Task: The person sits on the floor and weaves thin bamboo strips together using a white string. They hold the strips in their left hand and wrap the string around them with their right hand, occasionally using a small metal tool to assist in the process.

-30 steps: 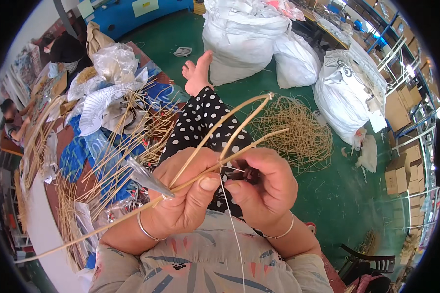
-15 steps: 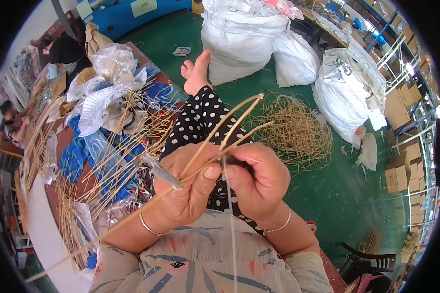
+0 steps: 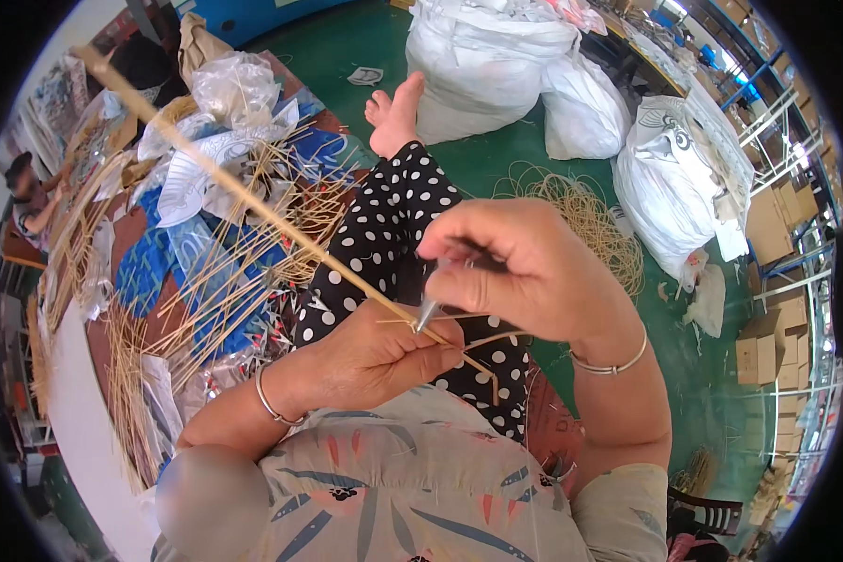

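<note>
My left hand (image 3: pixel 379 351) grips a long pale bamboo strip (image 3: pixel 253 201) that slants up to the far left over my lap. My right hand (image 3: pixel 525 267) is just above it, closed on a small dark-handled metal tool (image 3: pixel 431 304) whose tip touches the strip by my left thumb. A thin pale thread runs from the strip's near end down toward my body. My leg in black trousers with white dots (image 3: pixel 398 225) stretches out beneath both hands.
A heap of thin bamboo strips (image 3: pixel 206 290) lies on blue and clear plastic sheets to my left. A coil of pale rattan (image 3: pixel 585 215) rests on the green floor. Big white sacks (image 3: pixel 496 66) stand beyond it, cardboard boxes (image 3: pixel 768 347) at right.
The bent loop of strips that pointed up to the right is gone; one strip now points up to the far left. My right hand has risen above my left hand with the tool.
</note>
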Action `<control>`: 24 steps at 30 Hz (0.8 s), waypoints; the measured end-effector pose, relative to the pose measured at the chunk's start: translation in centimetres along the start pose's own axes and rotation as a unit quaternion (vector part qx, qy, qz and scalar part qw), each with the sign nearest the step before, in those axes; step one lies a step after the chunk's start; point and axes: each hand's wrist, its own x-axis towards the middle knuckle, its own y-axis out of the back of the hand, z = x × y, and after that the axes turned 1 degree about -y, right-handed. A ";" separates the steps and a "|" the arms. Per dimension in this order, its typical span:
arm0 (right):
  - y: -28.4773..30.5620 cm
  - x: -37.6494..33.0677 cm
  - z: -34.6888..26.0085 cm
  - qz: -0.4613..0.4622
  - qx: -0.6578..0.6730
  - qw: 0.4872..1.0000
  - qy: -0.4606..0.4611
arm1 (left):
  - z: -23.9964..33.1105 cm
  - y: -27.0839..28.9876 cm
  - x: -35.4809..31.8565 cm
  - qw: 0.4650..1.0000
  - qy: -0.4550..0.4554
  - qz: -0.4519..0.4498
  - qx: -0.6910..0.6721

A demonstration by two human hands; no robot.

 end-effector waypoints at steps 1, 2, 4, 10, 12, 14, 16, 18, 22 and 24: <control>-0.1 0.1 0.5 0.007 0.036 0.999 0.003 | 0.1 0.1 -0.1 1.000 0.009 -0.012 -0.006; -0.1 0.2 0.9 -0.011 0.046 0.999 0.005 | 0.2 0.2 -0.1 1.000 0.012 -0.013 -0.006; -0.2 0.3 1.3 -0.047 0.065 0.997 0.010 | 0.2 0.2 -0.1 1.000 0.018 -0.015 -0.005; -0.8 1.0 1.5 -0.015 0.067 0.998 0.002 | -0.2 0.2 -0.3 0.998 0.036 0.013 -0.045; -0.9 1.2 1.1 0.016 0.012 1.000 0.023 | -0.4 0.6 -0.3 0.997 0.060 0.000 -0.053; -0.9 1.6 1.0 0.047 0.000 0.999 0.019 | -0.6 0.8 -0.5 0.998 0.051 0.000 -0.049; -0.7 2.1 1.0 0.077 0.030 0.997 -0.011 | -1.0 0.8 -0.7 0.999 0.008 0.015 -0.030; -1.3 3.0 0.9 0.156 0.130 0.976 -0.080 | -1.2 1.4 -1.8 0.998 0.022 0.046 -0.043; -1.4 3.3 5.0 0.221 0.265 0.930 -0.125 | -1.4 3.7 -4.3 0.969 0.137 0.173 -0.110; -3.1 3.3 8.0 0.226 0.291 0.910 -0.192 | -1.3 5.5 -7.2 0.920 0.216 0.284 -0.162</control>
